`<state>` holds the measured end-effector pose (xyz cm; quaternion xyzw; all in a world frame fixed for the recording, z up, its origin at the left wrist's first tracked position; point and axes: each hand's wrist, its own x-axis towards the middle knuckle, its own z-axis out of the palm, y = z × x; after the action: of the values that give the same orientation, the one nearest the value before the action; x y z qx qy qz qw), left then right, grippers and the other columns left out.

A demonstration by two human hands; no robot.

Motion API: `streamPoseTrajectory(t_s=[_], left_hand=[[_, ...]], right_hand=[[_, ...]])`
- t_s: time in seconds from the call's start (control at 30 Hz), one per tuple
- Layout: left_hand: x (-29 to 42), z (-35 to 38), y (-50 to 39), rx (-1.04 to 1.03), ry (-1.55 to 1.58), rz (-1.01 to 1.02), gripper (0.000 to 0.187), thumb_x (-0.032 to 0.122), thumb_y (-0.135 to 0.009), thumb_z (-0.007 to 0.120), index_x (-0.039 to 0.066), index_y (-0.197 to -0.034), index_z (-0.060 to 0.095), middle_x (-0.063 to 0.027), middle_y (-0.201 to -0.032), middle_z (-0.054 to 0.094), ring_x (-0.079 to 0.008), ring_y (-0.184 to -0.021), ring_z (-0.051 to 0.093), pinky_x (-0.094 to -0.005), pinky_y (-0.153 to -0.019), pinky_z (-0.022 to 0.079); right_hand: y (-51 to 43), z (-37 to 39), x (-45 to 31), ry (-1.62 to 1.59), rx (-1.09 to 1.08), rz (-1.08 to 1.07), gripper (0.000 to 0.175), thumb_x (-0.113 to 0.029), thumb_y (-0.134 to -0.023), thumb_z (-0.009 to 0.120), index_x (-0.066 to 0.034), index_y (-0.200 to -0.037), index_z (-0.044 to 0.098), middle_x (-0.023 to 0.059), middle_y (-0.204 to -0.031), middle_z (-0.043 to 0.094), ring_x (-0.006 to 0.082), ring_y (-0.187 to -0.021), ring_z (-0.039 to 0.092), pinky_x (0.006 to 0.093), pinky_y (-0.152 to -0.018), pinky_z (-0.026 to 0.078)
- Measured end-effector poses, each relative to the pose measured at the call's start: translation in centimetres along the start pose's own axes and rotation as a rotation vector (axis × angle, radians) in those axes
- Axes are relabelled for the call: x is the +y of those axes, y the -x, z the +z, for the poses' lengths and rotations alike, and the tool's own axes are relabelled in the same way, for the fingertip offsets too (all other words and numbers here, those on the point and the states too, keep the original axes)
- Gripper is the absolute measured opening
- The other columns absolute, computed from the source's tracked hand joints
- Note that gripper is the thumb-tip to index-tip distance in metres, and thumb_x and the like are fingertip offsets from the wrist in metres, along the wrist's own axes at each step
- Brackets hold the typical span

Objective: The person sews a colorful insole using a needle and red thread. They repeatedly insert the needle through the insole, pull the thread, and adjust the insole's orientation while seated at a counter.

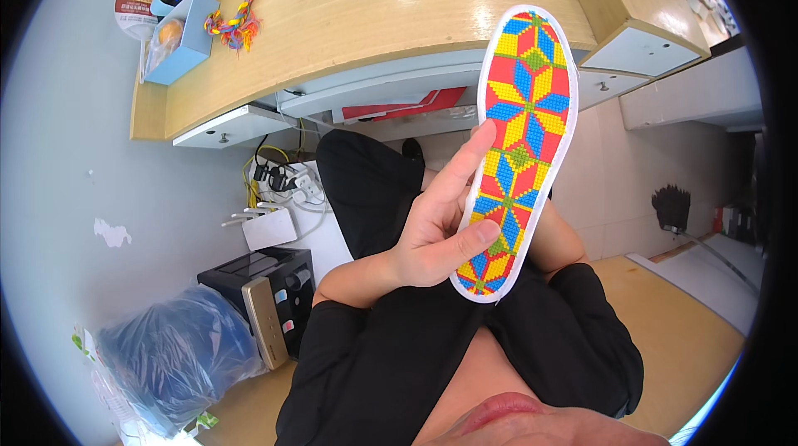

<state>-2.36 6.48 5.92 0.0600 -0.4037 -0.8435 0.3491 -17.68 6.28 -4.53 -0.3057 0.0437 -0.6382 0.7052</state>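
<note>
My left hand (446,221) grips an embroidered shoe insole (520,156) by its left edge, with the thumb and a finger lying on its patterned face. The insole has a white border and a cross-stitched pattern of red, yellow, blue and green diamonds and stars. It is raised over my lap, its narrower end towards me. My right hand is hidden behind the insole; only the right forearm (558,237) shows beside it. Whether that hand holds the insole too cannot be seen. A bundle of coloured threads (240,19) lies on the wooden desk (374,3) beyond, at the left.
A light blue box (190,41) stands at the desk's left end. Below are a white router (269,229), power strips with cables (305,187), a black cabinet-like device (280,302) and a plastic-wrapped blue bundle (181,352). A black brush (671,206) is at the right.
</note>
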Motion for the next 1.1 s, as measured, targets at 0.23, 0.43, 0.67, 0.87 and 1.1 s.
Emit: streamPoseTrajectory(t_s=[0.23,0.43,0.67,0.87,1.1], left_hand=[[-0.5,-0.3,-0.1,-0.066,-0.494,0.139,0.079,-0.007,-0.085,0.049,-0.002,-0.142,-0.005,-0.0207,-0.135,0.040,-0.0171,-0.114,0.050,-0.0259,-0.092,0.040],[0.1,-0.5,0.1,-0.036,-0.082,0.006,0.079,-0.004,-0.085,0.051,0.002,-0.144,0.000,-0.0183,-0.139,0.035,-0.0187,-0.117,0.049,-0.0281,-0.092,0.040],[0.4,-0.8,0.1,0.022,-0.192,0.042,0.078,-0.006,-0.085,0.051,0.001,-0.144,0.000,-0.0185,-0.138,0.036,-0.0179,-0.116,0.050,-0.0277,-0.092,0.042],[0.3,-1.2,0.1,0.055,-0.101,-0.055,0.076,-0.005,-0.085,0.052,0.001,-0.144,0.005,-0.0172,-0.139,0.034,-0.0175,-0.119,0.047,-0.0277,-0.092,0.042],[0.2,-1.6,-0.3,0.070,-0.099,-0.070,0.078,-0.004,-0.084,0.055,0.003,-0.144,0.006,-0.0170,-0.132,0.044,-0.0165,-0.110,0.054,-0.0287,-0.091,0.043]], right_hand=[[1.4,0.5,0.2,-0.065,0.094,0.073,0.070,-0.013,-0.072,0.076,-0.0047,-0.130,0.038,0.0095,-0.123,0.053,0.0190,-0.109,0.055,0.0337,-0.090,0.048],[1.1,2.5,-0.5,0.072,0.157,0.032,0.052,-0.010,-0.076,0.072,-0.0023,-0.121,0.048,0.0074,-0.116,0.058,0.0171,-0.102,0.059,0.0317,-0.086,0.049],[-0.3,3.7,-1.5,0.288,0.078,-0.010,0.032,-0.005,-0.080,0.067,0.0006,-0.109,0.057,0.0066,-0.109,0.062,0.0153,-0.096,0.061,0.0300,-0.082,0.050],[0.0,3.1,-1.5,0.420,0.070,-0.108,0.027,-0.003,-0.080,0.066,-0.0004,-0.106,0.060,0.0059,-0.108,0.063,0.0152,-0.096,0.061,0.0313,-0.082,0.050],[-0.1,2.4,-1.9,0.485,0.059,-0.004,0.029,-0.002,-0.080,0.066,0.0004,-0.107,0.057,0.0068,-0.103,0.063,0.0144,-0.092,0.062,0.0296,-0.079,0.051]])
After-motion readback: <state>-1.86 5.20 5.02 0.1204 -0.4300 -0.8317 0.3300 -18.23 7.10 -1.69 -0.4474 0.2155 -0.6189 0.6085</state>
